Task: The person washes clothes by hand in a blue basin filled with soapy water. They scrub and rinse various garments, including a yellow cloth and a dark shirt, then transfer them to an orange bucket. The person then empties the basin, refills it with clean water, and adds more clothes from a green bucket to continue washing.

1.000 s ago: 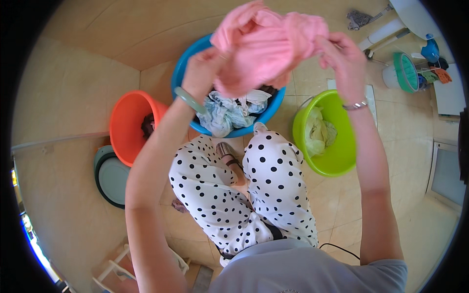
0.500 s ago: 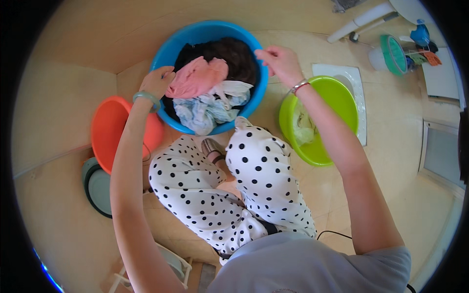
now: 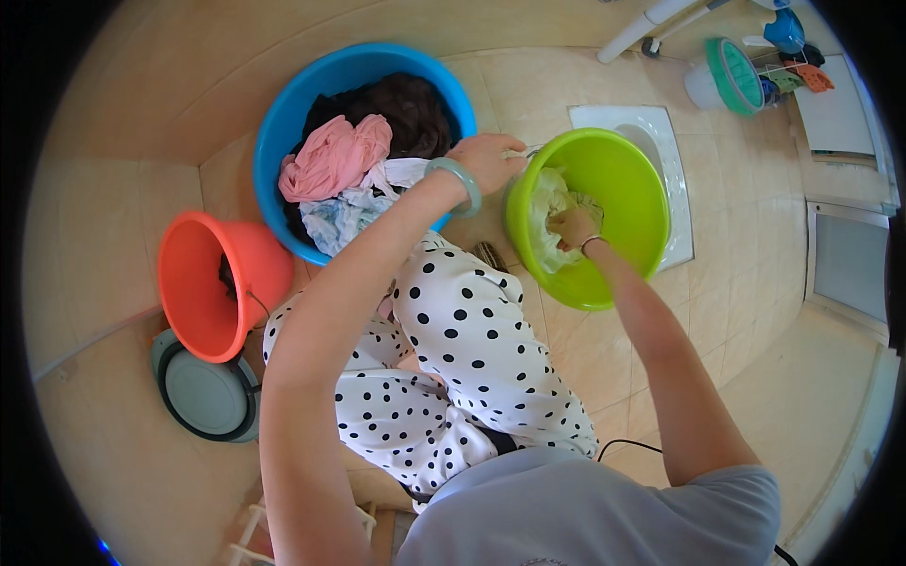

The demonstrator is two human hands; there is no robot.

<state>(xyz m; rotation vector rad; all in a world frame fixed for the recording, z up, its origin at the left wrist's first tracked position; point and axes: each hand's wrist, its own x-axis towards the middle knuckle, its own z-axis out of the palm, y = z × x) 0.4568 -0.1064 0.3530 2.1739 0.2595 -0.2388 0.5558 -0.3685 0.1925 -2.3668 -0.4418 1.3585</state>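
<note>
A bright green bucket (image 3: 651, 222) stands to the right, with a pale, thin, crumpled cloth (image 3: 549, 212) against its left inner side. My right hand (image 3: 574, 229) reaches down into the bucket with its fingers closed on the cloth; the fingertips are partly hidden. Just outside the bucket's left rim is my left hand (image 3: 491, 162), its fingers apart and nothing seen in them. At the upper left sits a large blue basin (image 3: 283, 113). Inside it lie a pink garment (image 3: 335, 158), light blue and white clothes (image 3: 342, 217) and dark brown clothes (image 3: 408, 113).
An orange bucket (image 3: 184, 307) leans by the left wall, next to a grey folding basin (image 3: 208, 391). A white floor fixture (image 3: 675, 151) lies behind the green bucket. Farther off are a teal-rimmed bin (image 3: 734, 77) and a white pipe (image 3: 642, 30).
Both hands have left the blue basin. The right one has gone down into the green bucket and onto the cloth; the left has swung right to its rim. The view has shifted right.
</note>
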